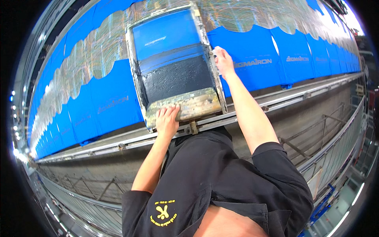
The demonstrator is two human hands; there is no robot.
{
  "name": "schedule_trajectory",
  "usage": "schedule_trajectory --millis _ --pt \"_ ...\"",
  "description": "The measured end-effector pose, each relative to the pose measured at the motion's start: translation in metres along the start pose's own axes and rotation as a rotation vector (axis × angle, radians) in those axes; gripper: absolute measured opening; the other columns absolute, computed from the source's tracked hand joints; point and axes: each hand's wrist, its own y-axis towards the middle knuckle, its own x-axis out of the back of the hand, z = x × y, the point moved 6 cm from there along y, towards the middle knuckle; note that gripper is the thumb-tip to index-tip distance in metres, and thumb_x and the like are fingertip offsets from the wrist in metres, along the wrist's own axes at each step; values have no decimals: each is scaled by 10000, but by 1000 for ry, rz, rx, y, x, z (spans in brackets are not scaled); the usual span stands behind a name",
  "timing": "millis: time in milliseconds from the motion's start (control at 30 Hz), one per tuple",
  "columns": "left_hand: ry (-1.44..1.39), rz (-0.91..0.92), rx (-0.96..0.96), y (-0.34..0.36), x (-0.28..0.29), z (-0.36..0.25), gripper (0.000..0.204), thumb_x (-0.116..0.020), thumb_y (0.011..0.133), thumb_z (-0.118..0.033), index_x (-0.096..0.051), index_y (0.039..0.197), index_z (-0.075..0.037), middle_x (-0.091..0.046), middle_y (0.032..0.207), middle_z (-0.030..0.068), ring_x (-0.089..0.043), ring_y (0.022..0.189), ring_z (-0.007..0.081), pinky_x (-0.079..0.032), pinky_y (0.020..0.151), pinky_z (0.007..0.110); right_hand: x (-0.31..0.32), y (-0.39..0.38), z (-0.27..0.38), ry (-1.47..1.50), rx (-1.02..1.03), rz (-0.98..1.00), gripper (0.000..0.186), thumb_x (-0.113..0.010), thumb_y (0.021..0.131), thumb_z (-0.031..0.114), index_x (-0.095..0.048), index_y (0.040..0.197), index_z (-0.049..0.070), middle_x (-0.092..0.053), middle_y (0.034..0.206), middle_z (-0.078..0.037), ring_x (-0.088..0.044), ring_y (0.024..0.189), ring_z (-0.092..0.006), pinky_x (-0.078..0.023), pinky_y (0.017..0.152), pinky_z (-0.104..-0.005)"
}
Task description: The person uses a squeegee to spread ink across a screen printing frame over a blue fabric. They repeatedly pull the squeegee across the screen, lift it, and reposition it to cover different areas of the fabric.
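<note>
While the left hand (167,121) lies over a stained board (197,104) at the near end of a worn frame (202,33), the right hand (224,64) is at the frame's right side, farther out. Left fingers: close together, bent over the board's upper face; whether the thumb clamps it from below cannot be told. Right fingers: curled together on the outer edge of the frame's right side. Board extends right of the left fingers, nearly to that side, so sideways room is narrow. Just beyond the left fingers and the board, a black coating (173,79) covers the panel; past it, a blue stretch runs to the far edge, leaving length inside the frame. Right of the right fingers, blue cloth (254,47) continues, its far edge wavy against a shiny striped surface (233,15). Left of the left fingers, cloth shows again past the frame's left edge. Nearer than both hands, a metal rail (292,98) runs crosswise; a small bracket (193,127) sits there, right of the left fingers. Black shirt (197,170) close behind the rail.
</note>
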Motion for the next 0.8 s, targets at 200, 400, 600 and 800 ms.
schedule_trajectory --millis 200,400,600,800 --pt "-116 181 1 40 41 9 488 -751 705 -51 -756 1192 -77 -762 1113 107 -701 1028 332 -515 942 460 3 16 -17 -172 175 -51 497 -582 1104 472 -651 1391 71 -711 1222 -33 -632 1135 -149 -492 1009 -319" --pt "-65 33 -44 111 79 29 333 -835 796 -166 -794 1123 -121 -787 1062 126 -725 1007 363 -546 894 483 13 14 -22 -106 20 13 576 -513 1092 568 -659 1401 104 -689 1245 -100 -627 1167 -222 -478 998 -347" --pt "-53 88 -22 185 76 74 277 -829 833 -254 -817 1084 -138 -785 1024 125 -733 956 374 -567 846 483 -4 -14 9 12 -75 0 524 -474 1114 589 -674 1375 180 -522 757 53 -422 638 -44 -342 568 -236" --pt "-64 214 39 218 50 99 310 -808 873 -280 -801 1160 -162 -777 1131 115 -719 1064 366 -564 924 473 1 -18 15 -86 -72 -33 535 -493 1112 578 -667 1390 155 -489 739 59 -397 638 -39 -332 563 -234"
